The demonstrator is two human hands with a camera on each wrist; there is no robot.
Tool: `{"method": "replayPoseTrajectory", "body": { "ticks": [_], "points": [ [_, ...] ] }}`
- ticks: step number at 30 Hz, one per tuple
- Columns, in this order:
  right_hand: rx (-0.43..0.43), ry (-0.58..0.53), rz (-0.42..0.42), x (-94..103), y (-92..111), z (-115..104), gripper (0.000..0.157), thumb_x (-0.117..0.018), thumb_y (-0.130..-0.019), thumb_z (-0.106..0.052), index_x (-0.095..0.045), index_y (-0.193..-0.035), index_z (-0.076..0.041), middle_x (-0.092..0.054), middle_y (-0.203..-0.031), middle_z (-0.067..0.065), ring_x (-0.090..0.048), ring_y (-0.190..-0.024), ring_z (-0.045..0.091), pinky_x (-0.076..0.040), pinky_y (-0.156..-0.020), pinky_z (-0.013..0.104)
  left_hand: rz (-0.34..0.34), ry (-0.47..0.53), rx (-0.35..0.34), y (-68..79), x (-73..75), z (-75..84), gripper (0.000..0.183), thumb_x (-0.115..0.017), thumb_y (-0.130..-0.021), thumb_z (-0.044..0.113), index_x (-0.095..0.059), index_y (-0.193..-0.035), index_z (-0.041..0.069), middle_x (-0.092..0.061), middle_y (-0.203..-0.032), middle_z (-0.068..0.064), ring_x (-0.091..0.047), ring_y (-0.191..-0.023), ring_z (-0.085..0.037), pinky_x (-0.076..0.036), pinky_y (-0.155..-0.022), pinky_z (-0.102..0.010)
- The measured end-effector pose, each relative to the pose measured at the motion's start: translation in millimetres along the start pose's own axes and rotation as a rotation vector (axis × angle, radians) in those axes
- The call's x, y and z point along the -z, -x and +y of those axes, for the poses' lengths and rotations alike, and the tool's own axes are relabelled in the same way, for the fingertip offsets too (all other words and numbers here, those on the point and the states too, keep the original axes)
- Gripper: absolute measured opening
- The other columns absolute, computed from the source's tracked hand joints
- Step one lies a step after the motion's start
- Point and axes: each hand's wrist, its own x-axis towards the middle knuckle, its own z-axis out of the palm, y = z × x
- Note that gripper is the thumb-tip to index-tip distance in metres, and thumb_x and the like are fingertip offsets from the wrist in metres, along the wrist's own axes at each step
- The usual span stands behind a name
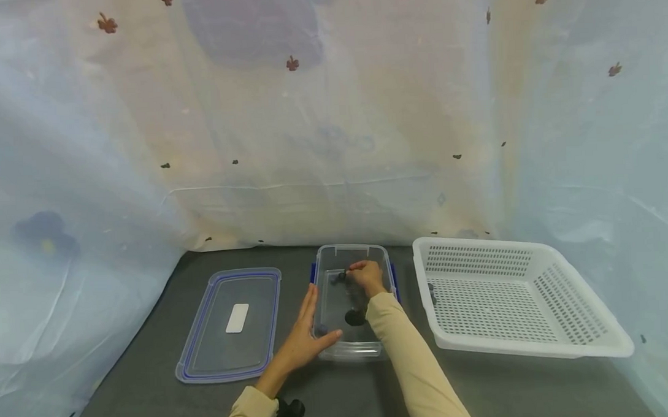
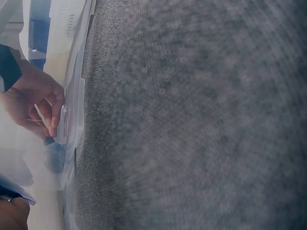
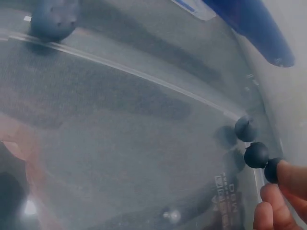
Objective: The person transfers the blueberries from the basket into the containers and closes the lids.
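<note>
A clear plastic container (image 1: 338, 340) with blue side clips stands at mid-table. My right hand (image 1: 368, 276) reaches into its far end and pinches a blueberry (image 3: 272, 170) between thumb and fingertips. Two more blueberries (image 3: 256, 155) lie in a row beside that one, along the container's wall. Another blueberry (image 3: 55, 19) sits apart from these in the container, at the upper left of the right wrist view. Against the container's near left side rests my left hand (image 1: 305, 335), its fingers straight and its thumb spread over the near rim.
Left of the container lies its clear lid (image 1: 212, 360) with a blue seal and a white label (image 1: 237, 318). A white perforated basket (image 1: 538, 350) stands on the right, with small dark round things (image 1: 432, 293) at its left wall. Plastic sheeting (image 1: 333, 190) hangs behind the grey table.
</note>
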Motion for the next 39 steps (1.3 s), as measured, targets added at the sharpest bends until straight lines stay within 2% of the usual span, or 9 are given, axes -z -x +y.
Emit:
{"method": "replayPoseTrajectory", "body": {
  "ticks": [5, 13, 18, 26, 29, 34, 37, 39],
  "points": [
    [-0.007, 0.004, 0.000, -1.1, 2, 2, 0.014, -0.076, -0.077, -0.002, -0.074, -0.090, 0.004, -0.069, -0.101, 0.018, -0.043, -0.120, 0.047, -0.029, -0.106, 0.051, 0.005, -0.005, 0.000, -0.3, -0.9, -0.4, 0.103, -0.075, -0.085, 0.028, -0.004, -0.155, 0.005, 0.004, -0.161, -0.013, -0.003, -0.144, -0.035, -0.013, -0.108, -0.063],
    [-0.031, 0.040, -0.014, 1.1, 4, 1, 0.012, -0.075, -0.076, 0.002, -0.074, -0.088, 0.003, -0.070, -0.097, 0.016, -0.042, -0.121, 0.047, -0.029, -0.106, 0.051, 0.006, -0.001, 0.004, -0.6, -1.2, 0.3, 0.103, -0.074, -0.086, 0.031, -0.003, -0.156, 0.006, 0.004, -0.161, -0.012, -0.003, -0.144, -0.035, -0.014, -0.108, -0.064],
    [-0.007, 0.050, -0.016, 0.9, 3, 2, 0.012, -0.076, -0.077, 0.000, -0.075, -0.089, 0.003, -0.071, -0.096, 0.016, -0.045, -0.121, 0.045, -0.021, -0.111, 0.052, 0.000, 0.006, 0.003, -0.3, -1.5, 0.6, 0.102, -0.074, -0.086, 0.030, -0.003, -0.156, 0.005, 0.005, -0.161, -0.013, -0.004, -0.144, -0.035, -0.017, -0.108, -0.062],
    [0.029, 0.013, -0.003, 4.7, 2, -4, 0.012, -0.075, -0.080, -0.006, -0.074, -0.090, 0.001, -0.071, -0.094, 0.015, -0.049, -0.114, 0.043, -0.031, -0.104, 0.052, -0.001, 0.013, -0.005, 0.2, -0.9, 0.9, 0.102, -0.073, -0.087, 0.029, -0.003, -0.155, 0.004, 0.005, -0.161, -0.013, -0.003, -0.144, -0.036, -0.017, -0.108, -0.063],
    [0.033, -0.015, -0.007, 9.3, 3, -9, 0.014, -0.075, -0.082, -0.009, -0.074, -0.093, 0.001, -0.072, -0.092, 0.013, -0.055, -0.109, 0.038, -0.040, -0.097, 0.047, -0.002, 0.017, -0.007, 0.1, -1.2, 0.4, 0.102, -0.074, -0.086, 0.029, -0.003, -0.155, 0.004, 0.005, -0.161, -0.014, -0.003, -0.144, -0.037, -0.016, -0.107, -0.064],
    [0.012, -0.123, -0.051, 16.2, 4, -18, 0.022, -0.072, -0.087, -0.015, -0.073, -0.101, 0.001, -0.071, -0.096, 0.012, -0.065, -0.090, 0.027, -0.052, -0.077, 0.038, 0.003, 0.021, -0.011, 0.7, -1.4, 0.9, 0.102, -0.075, -0.086, 0.024, -0.003, -0.155, 0.004, 0.004, -0.161, -0.014, -0.004, -0.144, -0.036, -0.020, -0.108, -0.061],
    [0.010, -0.203, -0.071, 20.5, 7, -25, 0.026, -0.069, -0.089, -0.018, -0.071, -0.106, 0.001, -0.070, -0.099, 0.013, -0.066, -0.088, 0.024, -0.053, -0.074, 0.037, 0.017, 0.016, -0.020, 1.2, -1.3, 6.3, 0.101, -0.075, -0.085, 0.016, -0.004, -0.154, 0.001, 0.003, -0.160, -0.017, -0.005, -0.144, -0.038, -0.021, -0.107, -0.062],
    [0.024, -0.249, -0.087, 23.4, 8, -30, 0.028, -0.068, -0.090, -0.019, -0.071, -0.109, 0.001, -0.070, -0.100, 0.014, -0.065, -0.089, 0.025, -0.053, -0.072, 0.035, 0.019, 0.027, -0.027, 2.3, 0.4, 16.4, 0.100, -0.075, -0.084, 0.012, -0.005, -0.153, -0.004, 0.002, -0.159, -0.022, -0.006, -0.143, -0.042, -0.020, -0.106, -0.064]
  ]
}}
